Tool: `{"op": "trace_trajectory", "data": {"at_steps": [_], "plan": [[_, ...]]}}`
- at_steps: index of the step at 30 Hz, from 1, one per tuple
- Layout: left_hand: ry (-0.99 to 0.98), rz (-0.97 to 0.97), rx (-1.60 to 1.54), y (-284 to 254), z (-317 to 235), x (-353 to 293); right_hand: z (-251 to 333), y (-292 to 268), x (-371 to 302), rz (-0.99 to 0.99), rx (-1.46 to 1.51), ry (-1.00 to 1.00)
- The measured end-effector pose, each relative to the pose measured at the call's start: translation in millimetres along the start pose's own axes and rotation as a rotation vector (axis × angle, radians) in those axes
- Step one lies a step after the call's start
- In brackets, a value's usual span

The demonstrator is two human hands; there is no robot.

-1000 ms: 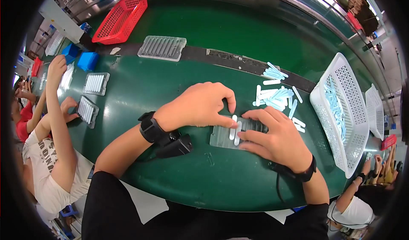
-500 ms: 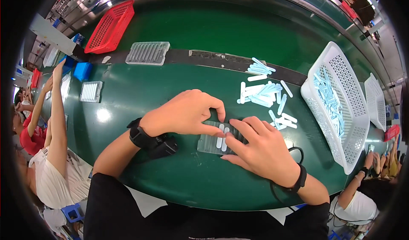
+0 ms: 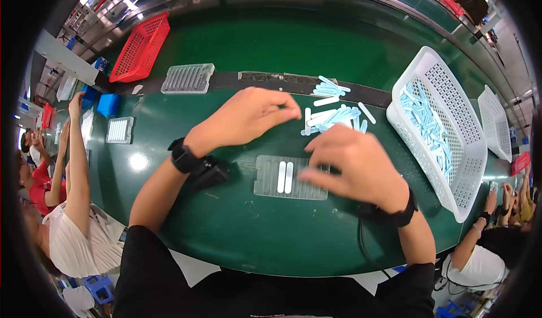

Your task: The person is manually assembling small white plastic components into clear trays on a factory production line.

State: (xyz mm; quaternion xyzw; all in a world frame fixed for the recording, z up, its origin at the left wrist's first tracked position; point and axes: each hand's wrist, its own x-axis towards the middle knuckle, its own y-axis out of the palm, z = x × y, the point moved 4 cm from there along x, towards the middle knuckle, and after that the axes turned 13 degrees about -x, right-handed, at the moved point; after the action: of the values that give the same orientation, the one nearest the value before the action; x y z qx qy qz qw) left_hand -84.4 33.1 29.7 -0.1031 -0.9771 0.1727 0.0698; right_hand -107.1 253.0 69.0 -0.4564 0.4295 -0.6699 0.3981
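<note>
A clear plastic tray (image 3: 265, 186) with long parallel slots lies on the green table in front of me, two white rounded strips (image 3: 285, 177) side by side in its slots. My left hand (image 3: 247, 117) hovers beyond the tray's left part, short of the loose strips, its thumb and forefinger slightly apart with nothing seen between them. Over the tray's right end is my right hand (image 3: 355, 163), smeared by motion, thumb apart from the curled fingers and no strip visible in it. Past it lies a pile of pale blue and white strips (image 3: 339, 116), partly hidden by that hand.
A white basket (image 3: 399, 115) of blue strips stands at the right. More strips (image 3: 329, 85) lie at the back. At the far left are a clear slotted tray (image 3: 188, 79), a filled tray (image 3: 119, 130) and a red basket (image 3: 141, 47). Other people sit at both sides.
Both hands have come off the tray: the left has moved up and away, the right up and slightly right. The two strips stay in the tray. The whole view has shifted slightly.
</note>
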Motion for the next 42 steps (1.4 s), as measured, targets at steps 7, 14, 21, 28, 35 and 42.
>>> {"op": "trace_trajectory", "data": {"at_steps": [7, 14, 21, 28, 35, 42], "plan": [[0.121, 0.036, 0.383, 12, -8, 8, -40, 11, 3, -0.054, -0.14, 0.273], [0.305, 0.07, 0.519, 11, -15, -9, -46, 10, 1, -0.061, -0.123, 0.245], [0.002, -0.007, 0.344, 8, -5, -21, -44, 3, 3, -0.127, 0.02, 0.385], [-0.113, -0.003, -0.024, 0, 5, -19, -55, 22, -9, -0.085, 0.783, 0.604], [-0.168, 0.029, -0.188, -4, 7, -19, -44, 25, -9, -0.293, 0.961, 0.384], [-0.139, 0.002, -0.136, -6, 8, -19, -29, 3, -3, -0.335, 0.477, 0.102]]}}
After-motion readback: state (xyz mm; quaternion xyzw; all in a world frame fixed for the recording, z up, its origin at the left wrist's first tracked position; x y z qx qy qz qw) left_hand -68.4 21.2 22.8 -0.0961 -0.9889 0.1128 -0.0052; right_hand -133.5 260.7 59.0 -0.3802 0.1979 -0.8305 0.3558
